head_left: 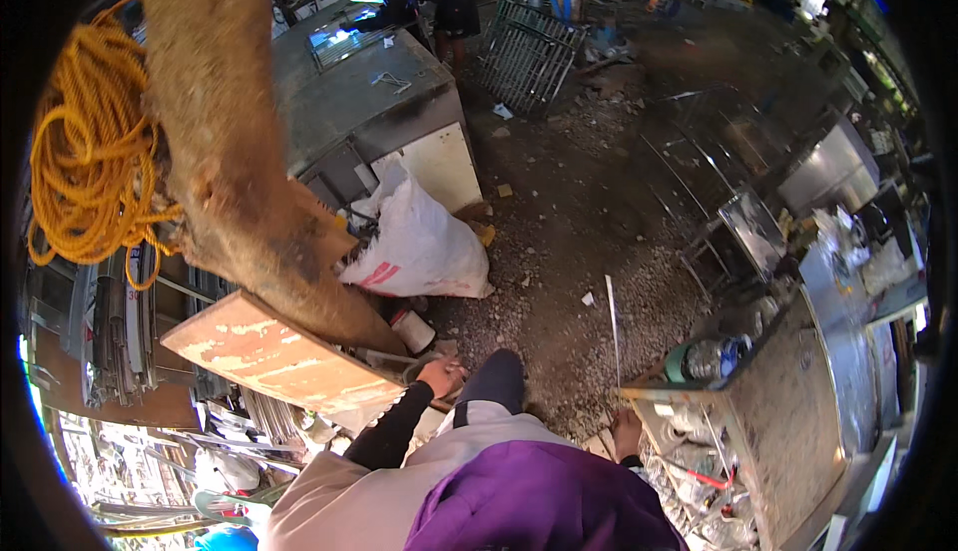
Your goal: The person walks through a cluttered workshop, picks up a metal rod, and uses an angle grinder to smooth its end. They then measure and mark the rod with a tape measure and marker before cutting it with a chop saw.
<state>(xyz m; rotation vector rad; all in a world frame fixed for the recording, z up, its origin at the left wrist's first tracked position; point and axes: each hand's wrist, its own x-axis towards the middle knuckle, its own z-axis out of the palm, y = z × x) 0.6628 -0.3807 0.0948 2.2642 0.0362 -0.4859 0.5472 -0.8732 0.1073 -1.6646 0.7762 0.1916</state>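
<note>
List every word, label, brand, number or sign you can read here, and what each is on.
White sack: red print, too blurred to read.
Long strips at left: small marks, too small to read reliably.
Nothing else shows clearly legible text.

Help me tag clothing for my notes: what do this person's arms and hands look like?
The left hand has no glove; the left sleeve is black with pale spots. The right hand is also gloveless; only a dark cuff shows there.
</note>
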